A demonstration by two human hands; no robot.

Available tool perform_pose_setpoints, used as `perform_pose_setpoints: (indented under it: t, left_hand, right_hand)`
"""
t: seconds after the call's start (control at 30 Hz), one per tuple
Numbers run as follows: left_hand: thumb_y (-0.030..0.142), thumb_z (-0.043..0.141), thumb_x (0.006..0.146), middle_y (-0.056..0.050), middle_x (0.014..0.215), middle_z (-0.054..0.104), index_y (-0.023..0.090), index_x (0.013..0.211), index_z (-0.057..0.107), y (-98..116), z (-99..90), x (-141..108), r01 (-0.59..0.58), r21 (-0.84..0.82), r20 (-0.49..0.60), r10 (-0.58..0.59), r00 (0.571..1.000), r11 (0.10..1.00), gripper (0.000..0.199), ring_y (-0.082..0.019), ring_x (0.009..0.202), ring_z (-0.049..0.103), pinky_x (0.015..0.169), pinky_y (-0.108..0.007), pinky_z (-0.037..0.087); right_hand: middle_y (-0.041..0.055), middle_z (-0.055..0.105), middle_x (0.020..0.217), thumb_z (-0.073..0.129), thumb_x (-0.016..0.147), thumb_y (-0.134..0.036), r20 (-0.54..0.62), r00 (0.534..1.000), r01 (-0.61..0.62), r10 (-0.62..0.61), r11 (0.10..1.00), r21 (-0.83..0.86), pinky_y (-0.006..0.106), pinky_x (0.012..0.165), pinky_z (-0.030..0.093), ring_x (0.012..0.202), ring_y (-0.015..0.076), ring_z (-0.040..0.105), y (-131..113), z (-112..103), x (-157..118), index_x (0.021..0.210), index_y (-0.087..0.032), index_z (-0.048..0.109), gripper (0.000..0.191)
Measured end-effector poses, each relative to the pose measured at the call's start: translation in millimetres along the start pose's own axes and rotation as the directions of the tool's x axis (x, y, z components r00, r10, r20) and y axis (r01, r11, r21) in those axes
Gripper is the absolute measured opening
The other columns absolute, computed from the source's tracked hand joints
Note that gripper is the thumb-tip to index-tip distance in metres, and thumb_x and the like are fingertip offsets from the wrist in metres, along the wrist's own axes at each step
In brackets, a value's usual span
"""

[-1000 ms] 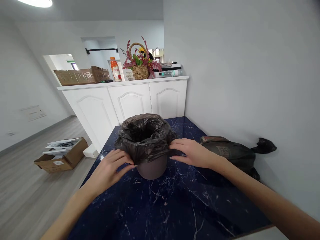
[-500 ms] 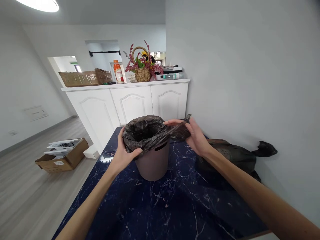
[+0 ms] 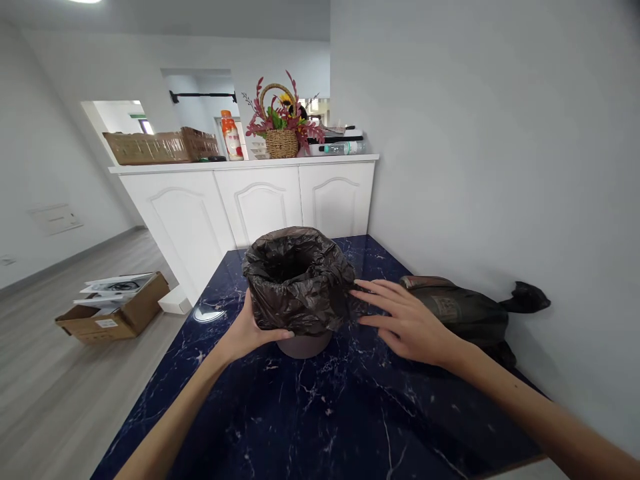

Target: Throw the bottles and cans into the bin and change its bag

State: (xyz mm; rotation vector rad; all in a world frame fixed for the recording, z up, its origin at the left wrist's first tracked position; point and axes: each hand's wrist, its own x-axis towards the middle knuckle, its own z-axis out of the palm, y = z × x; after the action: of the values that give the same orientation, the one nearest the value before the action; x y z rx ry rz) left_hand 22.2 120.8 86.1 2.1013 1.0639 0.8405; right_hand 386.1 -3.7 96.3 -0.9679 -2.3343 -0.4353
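Observation:
A round trash bin (image 3: pixel 304 346) stands upright on the dark blue marbled table (image 3: pixel 320 413). A black plastic bag (image 3: pixel 305 300) lines it and is folded over the rim, hanging down the outside over most of the wall. My left hand (image 3: pixel 253 330) grips the bin's lower left side through the bag's edge, its thumb across the front and its other fingers hidden behind. My right hand (image 3: pixel 400 317) is at the bin's right side, fingers spread, the fingertips at the edge of the bag and not closed on it.
A filled black bag (image 3: pixel 455 310) lies on the table at the right, against the wall. Behind the table stands a white cabinet (image 3: pixel 265 207) bearing a flower basket (image 3: pixel 281 143), bottles and a box. An open cardboard box (image 3: pixel 120 317) is on the floor at the left.
The stretch of bag that my right hand was pulling outward now hangs over the bin's outside. My right hand has let go and moved lower. My left hand has slid down the side.

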Motion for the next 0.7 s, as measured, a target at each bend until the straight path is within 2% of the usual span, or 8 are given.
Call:
perform_pose_setpoints:
  t: [0.07,0.17,0.2,0.3,0.37,0.5,0.6,0.7]
  left_hand:
    - [0.062,0.09,0.073,-0.02,0.17,0.041,0.031,0.171,0.008,-19.9,0.3,-4.0,0.004,0.019,0.01,-0.004,1.0,1.0,0.132,-0.042,0.152,0.049,0.117,-0.057,0.053]
    - [0.064,0.09,0.072,-0.019,0.166,0.047,0.028,0.168,0.024,-52.8,3.0,-11.1,0.031,0.036,0.023,-0.032,0.999,0.999,0.123,-0.042,0.153,0.047,0.122,-0.058,0.048]
    - [0.064,0.09,0.072,-0.018,0.164,0.05,0.027,0.166,0.03,-62.2,4.5,-13.8,0.048,0.038,0.023,-0.049,0.999,0.998,0.117,-0.041,0.152,0.048,0.123,-0.059,0.046]
    - [0.063,0.087,0.077,-0.014,0.161,0.056,0.026,0.159,0.041,-80.0,9.7,-22.5,0.078,0.035,-0.013,-0.078,0.997,0.996,0.101,-0.039,0.149,0.053,0.125,-0.058,0.044]
    - [0.063,0.083,0.082,-0.013,0.161,0.056,0.026,0.157,0.044,-84.2,12.4,-27.8,0.074,0.048,-0.042,-0.072,0.997,0.996,0.092,-0.037,0.149,0.054,0.126,-0.057,0.043]
    - [0.064,0.075,0.088,-0.016,0.159,0.056,0.023,0.156,0.046,-89.3,15.8,-33.7,0.051,0.146,-0.08,-0.04,0.996,0.988,0.084,-0.037,0.146,0.056,0.122,-0.057,0.047]
    - [0.062,0.073,0.091,-0.016,0.152,0.062,0.023,0.152,0.048,-97.6,18.2,-33.8,0.001,0.251,-0.106,0.027,0.994,0.968,0.077,-0.036,0.141,0.06,0.119,-0.056,0.05]
    - [0.057,0.069,0.094,-0.015,0.144,0.066,0.023,0.145,0.054,-105.4,20.1,-32.8,-0.037,0.328,-0.117,0.079,0.99,0.944,0.063,-0.036,0.138,0.061,0.119,-0.058,0.048]
  right_hand:
    - [0.0092,0.077,0.128,0.055,0.096,-0.005,-0.19,0.98,-0.06,0.066,0.997,0.04,0.063,0.102,0.058,0.127,0.034,0.069,-0.5,-9.5,11.1,0.104,-0.028,0.075,0.032]
    - [0.0085,0.077,0.113,0.054,0.1,-0.009,-0.368,0.904,-0.152,0.216,0.969,0.195,0.051,0.093,0.061,0.109,0.0282,0.073,-12.8,-27.6,42.7,0.111,-0.029,0.071,0.029]
    - [0.0091,0.076,0.118,0.055,0.101,-0.013,-0.361,0.903,-0.153,0.231,0.961,0.231,0.051,0.097,0.06,0.114,0.0282,0.072,-17.6,-31.5,54.7,0.118,-0.03,0.069,0.028]
    - [0.0096,0.071,0.137,0.062,0.104,-0.029,-0.218,0.966,-0.085,0.138,0.968,0.235,0.052,0.112,0.051,0.133,0.0292,0.063,-24.2,-29.1,87.1,0.137,-0.029,0.062,0.032]
    - [0.0081,0.075,0.13,0.065,0.105,-0.039,-0.133,0.989,-0.039,0.069,0.976,0.214,0.05,0.114,0.048,0.128,0.0285,0.065,-19.4,-16.6,102.9,0.132,-0.026,0.065,0.03]
    - [0.0032,0.079,0.093,0.058,0.107,-0.054,-0.053,0.998,-0.021,0.027,0.995,0.102,0.041,0.093,0.051,0.09,0.0225,0.072,2.2,10.4,124.0,0.103,-0.023,0.073,0.034]
    - [0.0031,0.077,0.085,0.053,0.107,-0.063,0.027,0.998,-0.047,0.048,0.998,-0.048,0.035,0.073,0.047,0.078,0.0215,0.07,20.9,17.5,135.9,0.103,-0.024,0.074,0.044]
    - [0.003,0.078,0.086,0.054,0.107,-0.062,0.091,0.986,-0.129,0.143,0.981,-0.145,0.032,0.062,0.04,0.078,0.0219,0.071,44.0,16.2,142.6,0.106,-0.026,0.074,0.041]
